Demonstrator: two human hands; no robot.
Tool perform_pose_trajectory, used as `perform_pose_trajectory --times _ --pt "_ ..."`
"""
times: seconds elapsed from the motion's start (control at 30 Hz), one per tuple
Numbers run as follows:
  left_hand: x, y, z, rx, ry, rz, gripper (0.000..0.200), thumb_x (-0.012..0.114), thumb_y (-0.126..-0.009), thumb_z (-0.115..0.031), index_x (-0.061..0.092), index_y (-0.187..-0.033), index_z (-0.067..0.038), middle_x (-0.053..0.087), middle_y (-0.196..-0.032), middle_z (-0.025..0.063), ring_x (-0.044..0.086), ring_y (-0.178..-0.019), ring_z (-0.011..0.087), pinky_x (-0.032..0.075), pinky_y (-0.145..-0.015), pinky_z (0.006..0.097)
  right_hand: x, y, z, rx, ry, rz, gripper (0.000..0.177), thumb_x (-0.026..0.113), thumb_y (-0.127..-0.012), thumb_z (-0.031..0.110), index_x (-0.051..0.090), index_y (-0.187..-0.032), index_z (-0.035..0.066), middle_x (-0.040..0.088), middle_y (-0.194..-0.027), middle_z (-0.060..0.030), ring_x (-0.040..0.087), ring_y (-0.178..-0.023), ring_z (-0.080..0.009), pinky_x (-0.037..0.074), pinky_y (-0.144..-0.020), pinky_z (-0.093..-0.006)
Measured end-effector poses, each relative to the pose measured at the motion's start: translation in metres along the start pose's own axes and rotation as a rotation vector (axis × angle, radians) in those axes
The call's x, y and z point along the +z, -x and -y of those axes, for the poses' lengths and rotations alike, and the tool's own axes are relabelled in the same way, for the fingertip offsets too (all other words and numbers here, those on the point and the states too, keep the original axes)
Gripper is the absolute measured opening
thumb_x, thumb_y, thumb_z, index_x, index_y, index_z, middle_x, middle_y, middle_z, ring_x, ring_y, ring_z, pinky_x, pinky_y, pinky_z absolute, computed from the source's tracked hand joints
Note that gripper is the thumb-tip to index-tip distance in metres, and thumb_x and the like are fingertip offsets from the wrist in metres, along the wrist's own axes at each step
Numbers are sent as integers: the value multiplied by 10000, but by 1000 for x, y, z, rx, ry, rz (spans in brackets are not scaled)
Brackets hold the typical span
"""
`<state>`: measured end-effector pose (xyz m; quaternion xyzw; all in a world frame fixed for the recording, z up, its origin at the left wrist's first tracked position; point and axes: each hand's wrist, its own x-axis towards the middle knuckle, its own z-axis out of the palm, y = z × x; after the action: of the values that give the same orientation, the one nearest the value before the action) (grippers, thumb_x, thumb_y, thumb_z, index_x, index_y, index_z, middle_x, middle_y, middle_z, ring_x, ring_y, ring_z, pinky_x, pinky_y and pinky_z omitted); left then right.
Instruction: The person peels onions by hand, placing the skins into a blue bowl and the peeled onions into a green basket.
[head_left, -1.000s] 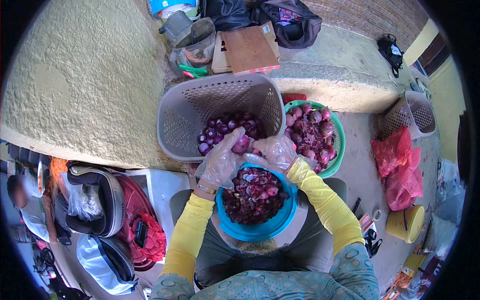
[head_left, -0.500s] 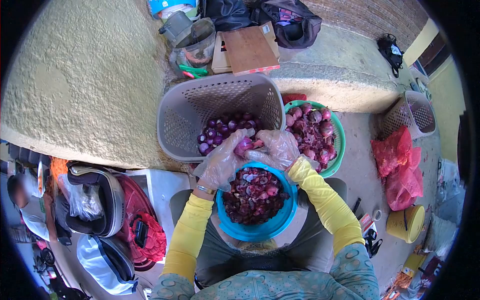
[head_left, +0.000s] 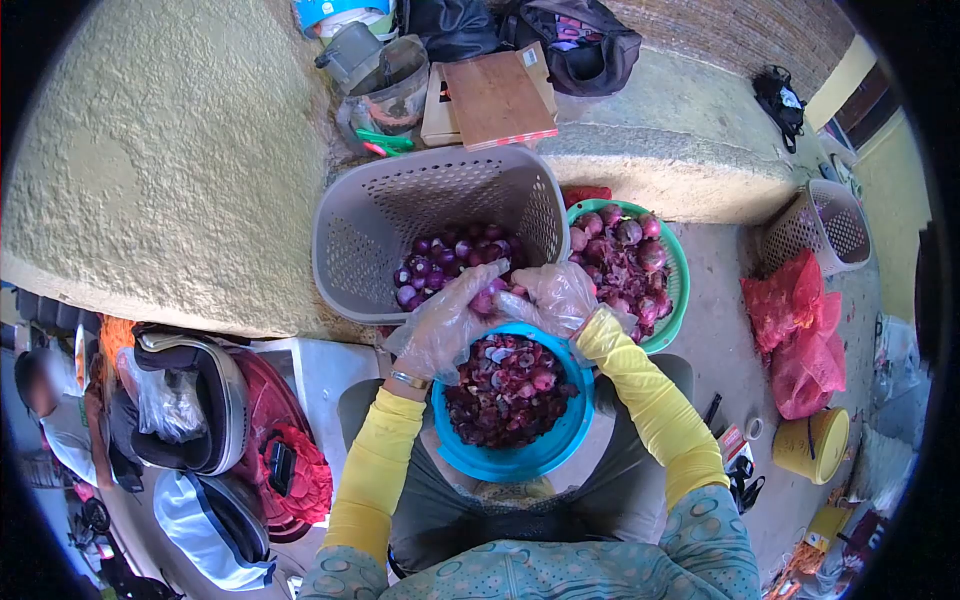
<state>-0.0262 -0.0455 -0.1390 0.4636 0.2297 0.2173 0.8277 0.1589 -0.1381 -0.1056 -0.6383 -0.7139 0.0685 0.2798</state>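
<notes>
A red onion point(head_left: 488, 298) is in my left hand point(head_left: 443, 322), whose gloved fingers wrap round it. My right hand point(head_left: 558, 300), also in a clear plastic glove, is closed right beside the onion; what its fingers pinch is hidden. Below both hands, a blue basin point(head_left: 500, 470) between my knees holds dark red onion skins and cut pieces point(head_left: 505, 390). Just beyond my left hand, peeled purple onions point(head_left: 425, 268) lie in a grey perforated basket point(head_left: 440, 178). A green basket point(head_left: 682, 290) of unpeeled onions point(head_left: 652, 257) and loose skins sits to the right of my right hand.
Boxes point(head_left: 500, 95), a clear bucket point(head_left: 395, 95) and a dark bag point(head_left: 585, 50) rest on the ledge ahead. At right are red mesh sacks point(head_left: 800, 340), a yellow bucket point(head_left: 810, 447) and another basket point(head_left: 820, 230). A person point(head_left: 65, 420) is at far left.
My right fingers have shifted slightly at the onion, and the reddish piece that showed between them and the onion is no longer visible. My left hand still holds the onion in nearly the same place.
</notes>
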Motion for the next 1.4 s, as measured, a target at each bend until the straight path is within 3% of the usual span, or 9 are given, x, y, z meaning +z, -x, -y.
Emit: perform_pose_trajectory --times 0.27,0.33,0.57,0.9,1.07,1.17,1.23,1.33,1.4 --pt "-8 -3 7 11 -18 -46 425 566 -1072 -280 555 -1361 31 595 -1225 148 578 -1145 219 535 -1009 411 -1 1 7 12 -16 63 439 684 -908 524 717 -854 90 680 -683 -167 688 -648 -381 540 -600 -502" --pt "-4 1 -8 -209 444 -91 421 576 -1068 -292 564 -1355 15 602 -1243 151 585 -1150 221 539 -991 405 0 2 10 22 -17 117 418 698 -901 507 727 -877 91 688 -705 -173 692 -662 -384 537 -609 -500" --pt "7 4 -25 -91 460 -191 433 652 -1024 -314 584 -1337 -21 596 -1232 122 587 -1116 229 544 -933 380 2 2 18 -98 -64 253 512 596 -950 581 728 -881 91 699 -723 -157 696 -668 -391 562 -640 -511" --pt "-2 1 -29 -206 684 -156 420 617 -1029 -159 491 -1369 51 489 -1343 213 541 -1191 369 515 -1080 494 17 10 21 -88 -23 511 591 576 -930 653 766 -850 99 707 -777 -177 703 -752 -399 560 -717 -514" --pt "-3 -1 -24 -159 723 -177 440 600 -1033 -150 469 -1393 67 479 -1369 227 520 -1263 403 495 -1117 506 3 6 23 -63 -19 618 601 698 -782 720 795 -888 136 722 -779 -150 711 -761 -382 560 -719 -492" --pt "-5 0 -22 -125 719 -118 450 590 -1038 -155 459 -1417 50 487 -1383 221 550 -1237 405 492 -1120 522 -5 4 27 -8 -60 539 625 754 -712 730 800 -896 135 723 -774 -146 712 -751 -381 559 -711 -494" --pt "-1 3 -21 -12 210 -63 441 583 -1034 -109 461 -1437 26 501 -1397 209 564 -1235 403 495 -1117 520 -10 1 27 25 -63 510 630 757 -720 722 786 -905 121 722 -778 -152 713 -748 -384 557 -704 -497" --pt "-8 2 -22 -146 642 -46 441 590 -1004 -9 483 -1431 13 506 -1418 203 538 -1297 390 511 -1107 488 -4 2 20 79 -103 365 639 755 -742 711 749 -913 95 717 -778 -167 711 -741 -392 554 -689 -502" --pt "13 4 -41 -191 668 -167 435 572 -998 25 490 -1425 19 490 -1453 205 516 -1333 379 506 -1116 481 2 4 17 101 -141 249 644 749 -756 707 725 -912 83 713 -776 -177 708 -739 -399 552 -679 -505"
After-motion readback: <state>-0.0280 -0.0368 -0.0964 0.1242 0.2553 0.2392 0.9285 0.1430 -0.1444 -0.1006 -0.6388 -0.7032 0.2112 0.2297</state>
